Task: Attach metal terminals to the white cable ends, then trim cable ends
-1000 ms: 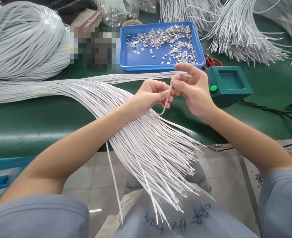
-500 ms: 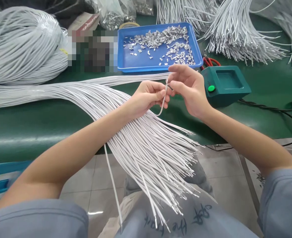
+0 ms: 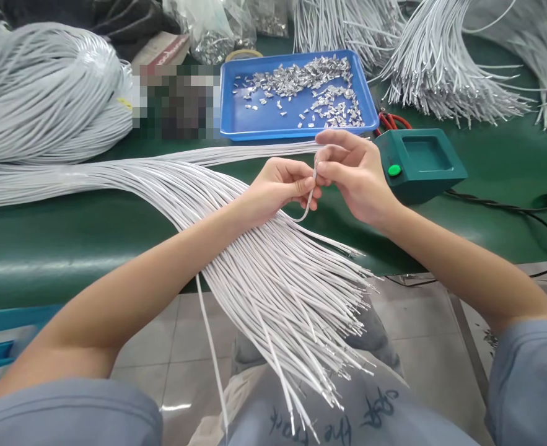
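A single white wire stands bent upward from the bundle, pinched between the thumb and fingers of my left hand. At its top end, my right hand closes its thumb and fingers on the wire's tip, with the index finger raised above. Whether a small metal piece sits at that tip is hidden by the fingers. Under my left forearm fans a thick bundle of white wires, their bare ends hanging over the table edge toward my lap.
Behind my hands lies a blue tray of small metal terminals. A green device with a bright green button stands right of my right hand, its black cable trailing right. Coiled wires lie left; finished-looking wire bundles lie back right.
My right thumb and fingers have come in closer against the wire's tip. My left hand keeps its pinch on the wire. The whole view has shifted slightly.
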`<move>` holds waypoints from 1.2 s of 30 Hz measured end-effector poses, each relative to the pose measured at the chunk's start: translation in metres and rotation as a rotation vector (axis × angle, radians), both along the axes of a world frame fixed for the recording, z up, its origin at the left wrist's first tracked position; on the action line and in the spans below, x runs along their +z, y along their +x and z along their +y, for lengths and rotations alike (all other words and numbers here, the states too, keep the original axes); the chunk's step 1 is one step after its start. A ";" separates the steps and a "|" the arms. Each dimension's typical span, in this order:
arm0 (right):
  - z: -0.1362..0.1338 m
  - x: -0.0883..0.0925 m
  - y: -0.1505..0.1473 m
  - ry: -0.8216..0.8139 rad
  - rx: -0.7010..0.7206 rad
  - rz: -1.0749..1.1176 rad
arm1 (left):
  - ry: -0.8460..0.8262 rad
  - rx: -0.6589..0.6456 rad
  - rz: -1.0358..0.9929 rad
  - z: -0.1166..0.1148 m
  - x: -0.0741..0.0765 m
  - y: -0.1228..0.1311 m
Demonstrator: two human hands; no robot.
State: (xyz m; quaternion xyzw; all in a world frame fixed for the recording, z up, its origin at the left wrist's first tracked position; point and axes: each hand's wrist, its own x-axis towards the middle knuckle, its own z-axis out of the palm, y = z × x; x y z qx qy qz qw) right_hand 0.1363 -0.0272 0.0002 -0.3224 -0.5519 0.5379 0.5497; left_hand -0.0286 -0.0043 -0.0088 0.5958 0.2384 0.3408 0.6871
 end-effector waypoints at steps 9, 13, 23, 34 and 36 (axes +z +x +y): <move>0.000 -0.007 0.001 0.060 -0.093 -0.181 | -0.107 -0.027 -0.062 0.000 0.001 -0.001; 0.001 -0.008 0.005 0.173 -0.184 -0.231 | -0.132 -0.013 -0.050 -0.001 0.003 -0.002; -0.002 -0.010 0.006 0.186 -0.162 -0.271 | -0.130 -0.036 -0.065 -0.001 0.005 -0.001; -0.004 -0.003 0.001 0.103 -0.228 -0.207 | -0.152 -0.013 -0.077 0.001 0.004 -0.003; -0.004 -0.002 0.001 0.097 -0.233 -0.211 | -0.146 -0.011 -0.080 0.002 0.003 -0.003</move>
